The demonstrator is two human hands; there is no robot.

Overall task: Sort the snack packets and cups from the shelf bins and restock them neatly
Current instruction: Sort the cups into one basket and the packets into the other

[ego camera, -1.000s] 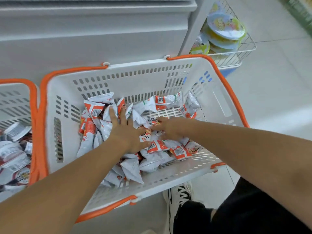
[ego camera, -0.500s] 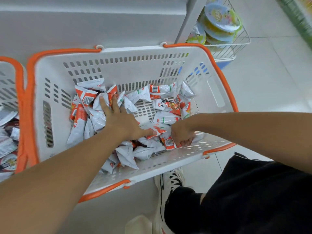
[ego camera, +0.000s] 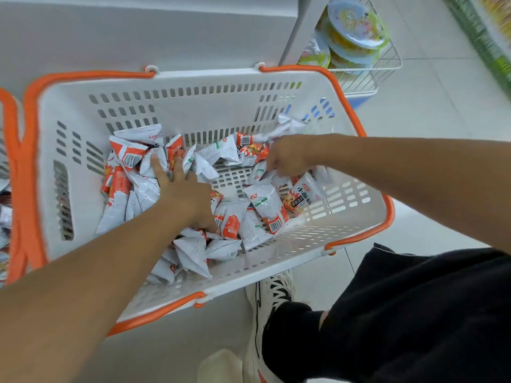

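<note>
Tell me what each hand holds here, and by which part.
The left hand lies flat on the packets in the basket, holding nothing. The right hand is curled among packets; blur hides any grip.

basket (ego camera: 193, 106): white slotted walls, orange rim
snack packets (ego camera: 262, 201): white and orange-red, barcodes, green marks, under and beside the fingers (ego camera: 157, 167)
cups (ego camera: 356, 26): pale blue lids, yellow print
shoe (ego camera: 272, 295): white, black lines

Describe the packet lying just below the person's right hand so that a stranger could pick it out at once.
Start at the white basket with orange handles and go to its right half, under the right hand. There lies a white packet with green print, logo side up. Its neighbours are mostly orange; this one shows orange only at its lower end, by a barcode.
</note>
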